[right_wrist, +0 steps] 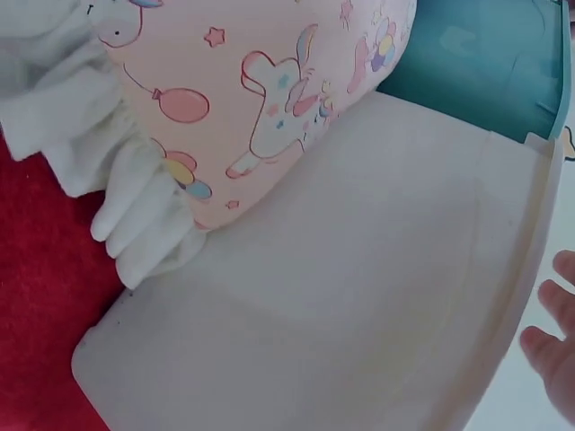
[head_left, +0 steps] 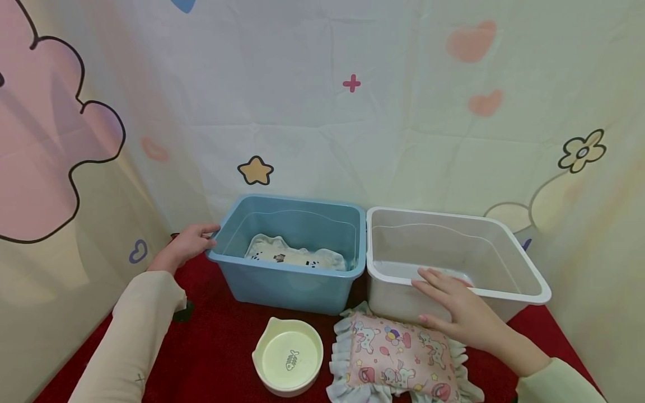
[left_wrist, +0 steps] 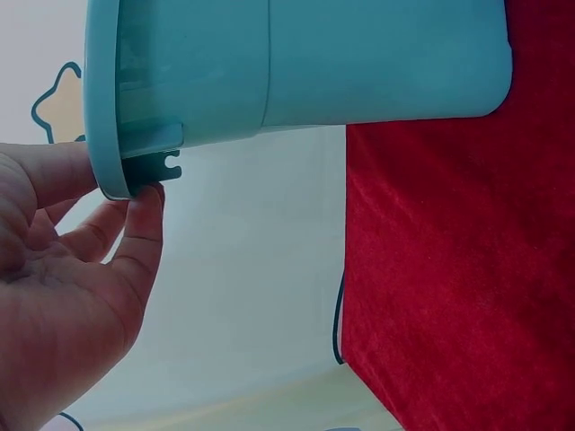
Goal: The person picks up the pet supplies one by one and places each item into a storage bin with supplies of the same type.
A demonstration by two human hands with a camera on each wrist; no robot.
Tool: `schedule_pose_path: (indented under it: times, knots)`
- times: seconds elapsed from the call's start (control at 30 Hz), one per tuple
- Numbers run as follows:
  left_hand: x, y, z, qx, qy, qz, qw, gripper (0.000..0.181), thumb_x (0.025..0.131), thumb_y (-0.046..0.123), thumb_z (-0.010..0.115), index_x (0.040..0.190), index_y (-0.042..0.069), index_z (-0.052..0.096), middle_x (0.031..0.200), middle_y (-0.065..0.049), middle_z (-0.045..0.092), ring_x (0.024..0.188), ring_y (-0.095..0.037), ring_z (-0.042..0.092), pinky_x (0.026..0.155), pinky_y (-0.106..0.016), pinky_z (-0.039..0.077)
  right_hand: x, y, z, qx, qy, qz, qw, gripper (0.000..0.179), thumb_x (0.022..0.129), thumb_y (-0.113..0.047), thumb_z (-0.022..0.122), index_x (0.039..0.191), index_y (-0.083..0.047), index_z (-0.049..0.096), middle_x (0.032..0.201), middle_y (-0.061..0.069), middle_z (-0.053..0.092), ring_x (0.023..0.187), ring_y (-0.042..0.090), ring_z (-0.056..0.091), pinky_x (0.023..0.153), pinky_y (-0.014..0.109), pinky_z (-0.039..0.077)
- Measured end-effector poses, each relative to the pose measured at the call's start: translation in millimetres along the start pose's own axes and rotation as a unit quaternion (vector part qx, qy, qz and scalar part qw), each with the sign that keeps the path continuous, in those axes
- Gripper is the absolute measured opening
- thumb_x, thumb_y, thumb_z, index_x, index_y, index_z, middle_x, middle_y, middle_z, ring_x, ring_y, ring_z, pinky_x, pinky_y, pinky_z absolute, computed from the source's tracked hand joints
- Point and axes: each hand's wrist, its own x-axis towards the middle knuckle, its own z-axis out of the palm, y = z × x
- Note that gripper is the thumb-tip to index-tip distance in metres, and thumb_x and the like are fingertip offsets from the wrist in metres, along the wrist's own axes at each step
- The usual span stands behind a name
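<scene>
My left hand (head_left: pixel 190 244) pinches the left end of the rim of a blue plastic bin (head_left: pixel 287 288). In the left wrist view its thumb and fingers (left_wrist: pixel 142 238) lie on both sides of that rim. Inside the bin is a white cloth item (head_left: pixel 292 256) with small dark animal prints and a wavy edge. My right hand (head_left: pixel 461 308), fingers extended, is over the front rim of a white bin (head_left: pixel 403 292) and holds nothing. Below it a pink printed pillow (head_left: pixel 398 355) with white ruffles lies against that bin's front.
A pale yellow bowl (head_left: pixel 287 358) with an eared rim and a fish drawing stands left of the pillow. Red cloth (head_left: pixel 211 347) covers the table. The bins stand side by side before a printed curtain (head_left: pixel 312 112). Something reddish lies in the white bin, mostly hidden by my right hand.
</scene>
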Motion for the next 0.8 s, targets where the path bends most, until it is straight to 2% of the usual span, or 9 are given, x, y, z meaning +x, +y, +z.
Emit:
schedule_pose_path:
  times: [0.2, 0.33, 0.47, 0.53, 0.63, 0.7, 0.8]
  knots:
    - [1.1, -0.1, 0.1, 0.002, -0.002, 0.0, 1.0, 0.052, 0.09, 0.003, 0.036, 0.138, -0.006, 0.016, 0.141, -0.03, 0.018, 0.126, -0.047, 0.024, 0.1, -0.051, 0.03, -1.6, -7, 3, 0.004, 0.045, -0.031, 0.9985, 0.058, 0.067, -0.029, 0.073, 0.121, -0.015, 0.055, 0.126, 0.008, 0.052, 0.115, 0.028, 0.048, 0.083, 0.047, 0.046]
    - [0.5, 1.3, 0.0, 0.006, -0.003, -0.003, 1.0, 0.053, 0.09, 0.003, 0.037, 0.138, -0.005, 0.016, 0.141, -0.03, 0.018, 0.126, -0.047, 0.024, 0.1, -0.052, 0.03, -2.6, -11, 4, -0.001, 0.06, -0.044, 0.9972, 0.058, 0.065, -0.03, 0.074, 0.118, -0.015, 0.057, 0.121, 0.008, 0.056, 0.111, 0.027, 0.051, 0.081, 0.045, 0.047]
    - [-0.1, 2.8, 0.1, 0.008, -0.003, -0.009, 0.9999, 0.053, 0.091, 0.004, 0.037, 0.139, -0.005, 0.016, 0.141, -0.03, 0.019, 0.126, -0.047, 0.024, 0.1, -0.052, 0.03, -4.0, -12, 6, -0.01, 0.07, -0.056, 0.9959, 0.055, 0.068, -0.038, 0.072, 0.118, -0.017, 0.058, 0.118, 0.006, 0.058, 0.108, 0.025, 0.053, 0.081, 0.044, 0.048]
    - [-0.2, 3.4, 0.1, 0.008, -0.003, -0.011, 0.9999, 0.053, 0.091, 0.004, 0.038, 0.139, -0.004, 0.016, 0.141, -0.03, 0.019, 0.125, -0.047, 0.025, 0.1, -0.052, 0.03, -4.9, -12, 7, -0.009, 0.077, -0.06, 0.9952, 0.055, 0.07, -0.041, 0.07, 0.118, -0.019, 0.058, 0.118, 0.005, 0.059, 0.107, 0.024, 0.053, 0.089, 0.031, 0.045]
    - [0.2, 3.5, -0.1, 0.006, -0.004, -0.014, 0.9999, 0.054, 0.091, 0.004, 0.038, 0.139, -0.004, 0.016, 0.141, -0.029, 0.019, 0.125, -0.047, 0.025, 0.099, -0.052, 0.031, -6.3, -12, 9, 0.002, 0.086, -0.071, 0.9938, 0.055, 0.07, -0.04, 0.07, 0.12, -0.02, 0.056, 0.118, 0.006, 0.058, 0.108, 0.022, 0.052, 0.097, 0.014, 0.033]
    - [0.2, 3.8, -0.3, 0.007, -0.004, -0.014, 0.9999, 0.054, 0.091, 0.004, 0.038, 0.139, -0.004, 0.016, 0.141, -0.029, 0.019, 0.125, -0.047, 0.025, 0.099, -0.052, 0.031, -7.7, -12, 11, 0.004, 0.082, -0.069, 0.9942, 0.057, 0.068, -0.038, 0.072, 0.121, -0.021, 0.055, 0.119, 0.004, 0.058, 0.109, 0.02, 0.051, 0.096, 0.014, 0.034]
    - [0.4, 3.8, -0.6, 0.009, -0.004, -0.013, 0.9999, 0.054, 0.09, 0.004, 0.038, 0.139, -0.004, 0.016, 0.141, -0.029, 0.019, 0.125, -0.047, 0.025, 0.099, -0.052, 0.031, -9.9, -13, 14, 0.011, 0.068, -0.065, 0.9955, 0.061, 0.065, -0.035, 0.074, 0.121, -0.021, 0.055, 0.12, 0.004, 0.057, 0.109, 0.02, 0.051, 0.085, 0.032, 0.048]
